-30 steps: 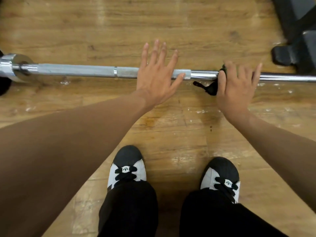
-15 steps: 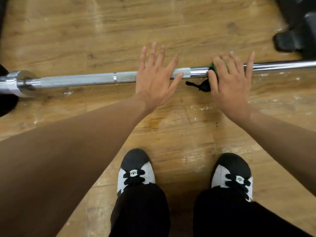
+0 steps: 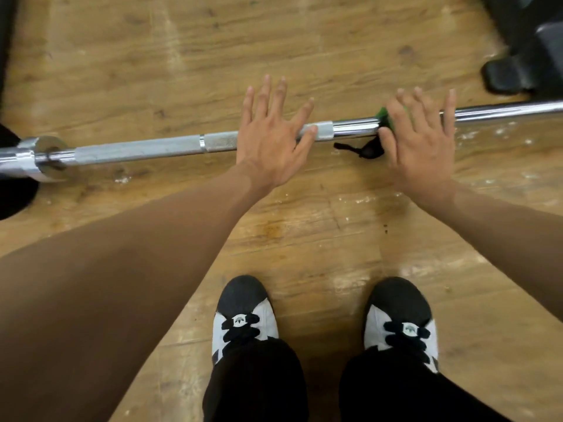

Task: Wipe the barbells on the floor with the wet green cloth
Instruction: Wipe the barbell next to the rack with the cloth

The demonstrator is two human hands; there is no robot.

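Chrome barbell (image 3: 137, 149) flat on scuffed wood floor (image 3: 304, 233).
Left hand (image 3: 271, 141) splayed, fingers straight, on knurled section; right hand (image 3: 417, 147) flat, fingers straight, pressing green cloth (image 3: 382, 112) onto smooth shaft.

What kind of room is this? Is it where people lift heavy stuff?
Probably a gym or weight room. A long steel barbell lies on the worn wooden floor, and the black foot of what looks like exercise equipment stands at the far right.
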